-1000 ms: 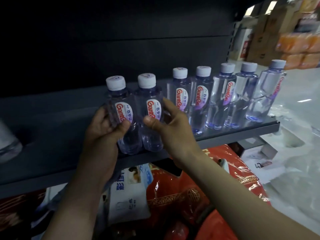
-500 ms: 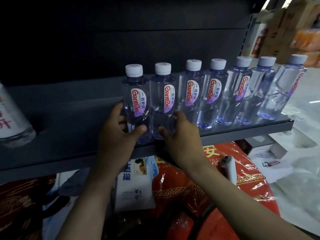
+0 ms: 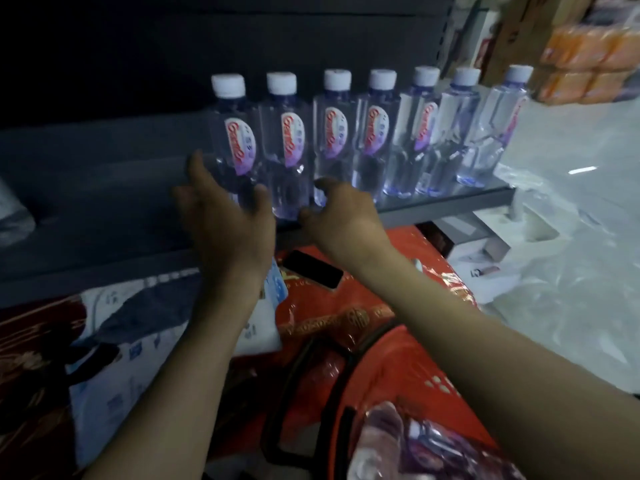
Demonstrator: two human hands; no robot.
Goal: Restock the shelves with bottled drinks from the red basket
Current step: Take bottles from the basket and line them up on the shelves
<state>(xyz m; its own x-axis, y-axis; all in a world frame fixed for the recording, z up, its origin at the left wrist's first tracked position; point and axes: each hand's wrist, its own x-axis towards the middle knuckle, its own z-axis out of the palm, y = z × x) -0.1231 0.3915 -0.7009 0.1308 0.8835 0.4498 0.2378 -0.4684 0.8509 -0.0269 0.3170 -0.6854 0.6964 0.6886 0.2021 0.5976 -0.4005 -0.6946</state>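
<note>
Several clear water bottles with white caps and red-lettered labels stand in a row on the dark grey shelf [image 3: 104, 188]. The leftmost bottle [image 3: 235, 140] and the second bottle [image 3: 287, 147] stand upright near the shelf's front edge. My left hand [image 3: 225, 220] hovers just in front of the leftmost bottle's base, fingers spread and holding nothing. My right hand [image 3: 343, 216] is in front of the second and third bottles, fingers loosely curled, empty. The red basket [image 3: 398, 375] sits below, with wrapped bottles [image 3: 415, 445] in it at the bottom edge.
To the left of the bottle row the shelf is bare up to a pale object [image 3: 14, 216] at the left edge. Red and white packages [image 3: 145, 334] lie under the shelf. Plastic sheeting [image 3: 571, 271] covers the floor on the right. Orange packs [image 3: 588, 57] are stacked far right.
Both hands held the two leftmost bottles, set them on the shelf in line with the row, and have now let go and drawn back slightly.
</note>
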